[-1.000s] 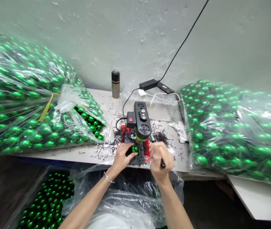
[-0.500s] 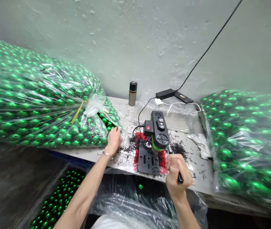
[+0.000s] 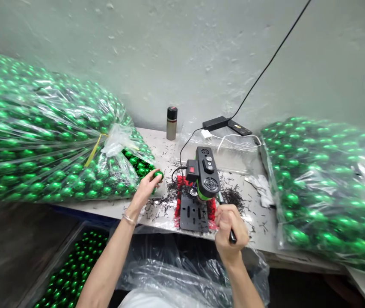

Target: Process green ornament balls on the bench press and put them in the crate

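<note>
Between its thumb and fingers, my left hand point(image 3: 146, 185) holds a shiny green ball point(image 3: 158, 175), beside the torn opening of a large clear bag point(image 3: 57, 141) full of green balls. My right hand point(image 3: 232, 229) is wrapped round the black handle point(image 3: 232, 236) of a small black and green machine point(image 3: 207, 173). A slotted black base plate point(image 3: 194, 214) lies under the machine on a red mat point(image 3: 212, 209). Small black bits point(image 3: 232, 196) are scattered around it.
A second bag point(image 3: 323, 184) of green balls stands at the right. Behind the machine are a bottle point(image 3: 171, 124), a black adapter point(image 3: 215, 123) and cables. A white glove point(image 3: 262, 191) lies to the right. Below is a bin of balls point(image 3: 76, 265).
My left hand has drawn back from the bag opening and now shows a green ball in its fingers. The whole view has shifted slightly; my right hand stays on the handle.
</note>
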A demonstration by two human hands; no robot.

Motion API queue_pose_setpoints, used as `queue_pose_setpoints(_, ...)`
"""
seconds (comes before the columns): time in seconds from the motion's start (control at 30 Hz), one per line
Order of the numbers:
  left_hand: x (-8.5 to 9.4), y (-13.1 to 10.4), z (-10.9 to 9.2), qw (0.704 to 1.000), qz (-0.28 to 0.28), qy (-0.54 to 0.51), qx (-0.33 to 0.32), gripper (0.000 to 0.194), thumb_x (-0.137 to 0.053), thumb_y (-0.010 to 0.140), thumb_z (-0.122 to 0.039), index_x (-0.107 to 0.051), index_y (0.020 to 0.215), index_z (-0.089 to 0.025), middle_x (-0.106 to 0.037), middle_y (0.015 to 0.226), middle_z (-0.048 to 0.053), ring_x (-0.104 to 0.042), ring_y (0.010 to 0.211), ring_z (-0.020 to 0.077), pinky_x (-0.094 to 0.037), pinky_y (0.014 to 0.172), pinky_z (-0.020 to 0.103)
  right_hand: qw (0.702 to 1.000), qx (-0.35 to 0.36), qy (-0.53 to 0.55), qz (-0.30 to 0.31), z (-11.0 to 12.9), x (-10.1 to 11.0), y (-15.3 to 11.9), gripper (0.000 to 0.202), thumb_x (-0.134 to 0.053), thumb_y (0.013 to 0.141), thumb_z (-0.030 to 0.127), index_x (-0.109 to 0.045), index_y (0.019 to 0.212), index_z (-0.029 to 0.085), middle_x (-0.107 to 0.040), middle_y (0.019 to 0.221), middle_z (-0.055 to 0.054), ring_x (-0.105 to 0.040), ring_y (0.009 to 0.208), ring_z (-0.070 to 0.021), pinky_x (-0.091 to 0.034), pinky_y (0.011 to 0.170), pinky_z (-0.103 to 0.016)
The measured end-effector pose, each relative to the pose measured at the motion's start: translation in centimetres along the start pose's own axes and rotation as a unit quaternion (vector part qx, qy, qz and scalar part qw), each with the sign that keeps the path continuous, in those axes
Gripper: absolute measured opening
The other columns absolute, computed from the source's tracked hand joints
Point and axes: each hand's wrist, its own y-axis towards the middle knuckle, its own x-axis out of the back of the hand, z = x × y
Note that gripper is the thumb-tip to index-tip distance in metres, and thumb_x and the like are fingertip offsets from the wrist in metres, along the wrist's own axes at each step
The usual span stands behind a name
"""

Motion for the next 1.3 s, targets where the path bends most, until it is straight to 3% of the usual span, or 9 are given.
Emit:
queue_pose_setpoints(0.07,-0.4,-2.0,0.0,0.987,0.035,-0.14,0.072,0.046,-0.071,0.082,-0.032,-0.063,0.124,-0.017,-0.072,0.1,0.008,-0.068,0.082,0.0172,-0.051,0.069,0.025,1.0,-0.006,-0.001,-0.002,0.0,0.0,-0.1,0.029,-0.044,0.088,0.001,-0.043,0.066,0.02,-0.048,0.064,0.002,-0.05,0.063,-0.0114,-0.038,0.056,-0.026)
queue_pose_setpoints(0.3,-5.0,-5.9,1.9,0.938,0.091,-0.256,0.215,0.032,-0.076,0.074,-0.016,-0.067,0.105,-0.014,-0.075,0.088,0.007,-0.07,0.071,0.0132,-0.055,0.068,0.022,1.0,-0.012,-0.017,0.007,0.2,0.1,0.0,0.027,-0.044,0.089,0.004,-0.047,0.068,0.02,-0.052,0.068,0.0,-0.051,0.063,-0.0115,-0.039,0.055,-0.026)
queue_pose_setpoints(0.43,-7.0,-6.6,3.0,0.927,0.088,-0.282,0.231,0.024,-0.075,0.075,-0.016,-0.063,0.095,-0.015,-0.076,0.085,0.007,-0.073,0.08,0.0169,-0.057,0.077,0.027,1.0,-0.016,-0.021,0.016,0.3,0.2,0.0,0.028,-0.043,0.089,0.005,-0.046,0.066,0.02,-0.052,0.066,0.0,-0.051,0.061,-0.0115,-0.039,0.055,-0.026)
queue_pose_setpoints(0.63,-7.2,-6.7,3.7,0.946,0.074,-0.208,0.238,0.033,-0.076,0.08,-0.024,-0.066,0.109,-0.014,-0.074,0.085,0.005,-0.062,0.056,0.0077,-0.046,0.049,0.017,1.0,-0.016,-0.014,0.018,0.3,0.2,0.0,0.029,-0.043,0.089,0.003,-0.045,0.066,0.021,-0.05,0.064,0.001,-0.051,0.062,-0.0118,-0.038,0.055,-0.026)
queue_pose_setpoints(0.73,-7.2,-6.6,3.9,0.945,0.073,-0.214,0.235,0.03,-0.078,0.076,-0.021,-0.068,0.103,-0.014,-0.072,0.086,0.005,-0.067,0.064,0.0102,-0.052,0.061,0.02,1.0,-0.019,-0.008,0.014,0.4,0.2,0.3,0.029,-0.044,0.088,0.003,-0.044,0.066,0.021,-0.049,0.063,0.002,-0.051,0.062,-0.0119,-0.038,0.055,-0.026)
queue_pose_setpoints(0.87,-7.8,-6.6,4.3,0.967,0.084,-0.168,0.171,0.034,-0.078,0.074,-0.028,-0.063,0.103,-0.016,-0.071,0.087,0.004,-0.07,0.082,0.0165,-0.056,0.082,0.03,1.0,-0.02,-0.007,0.008,0.5,0.2,0.7,0.028,-0.045,0.088,0.003,-0.044,0.066,0.021,-0.048,0.062,0.002,-0.051,0.062,-0.012,-0.038,0.056,-0.026)
queue_pose_setpoints(1.03,-9.0,-7.2,5.1,0.993,0.106,0.051,0.011,0.034,-0.071,0.079,-0.031,-0.064,0.109,-0.018,-0.073,0.099,0.007,-0.068,0.095,0.0224,-0.053,0.088,0.037,1.0,-0.019,-0.016,0.01,0.7,0.3,0.9,0.028,-0.044,0.088,0.004,-0.046,0.067,0.021,-0.05,0.062,0.002,-0.052,0.062,-0.0122,-0.039,0.055,-0.026)
queue_pose_setpoints(1.17,-9.3,-7.9,5.3,0.958,0.103,0.246,-0.105,0.034,-0.068,0.082,-0.03,-0.067,0.114,-0.02,-0.073,0.106,0.01,-0.067,0.099,0.0273,-0.051,0.091,0.043,1.0,-0.009,-0.022,0.013,0.6,0.3,0.7,0.027,-0.044,0.088,0.003,-0.044,0.068,0.021,-0.047,0.06,0.003,-0.052,0.062,-0.0124,-0.039,0.056,-0.026)
queue_pose_setpoints(1.3,-9.3,-8.0,5.5,0.923,0.116,0.298,-0.213,0.028,-0.064,0.087,-0.029,-0.067,0.114,-0.02,-0.072,0.111,0.01,-0.064,0.106,0.0277,-0.048,0.097,0.044,1.0,-0.009,-0.021,0.02,0.5,0.3,0.6,0.027,-0.044,0.088,0.002,-0.044,0.069,0.021,-0.047,0.061,0.003,-0.052,0.063,-0.0124,-0.04,0.056,-0.026)
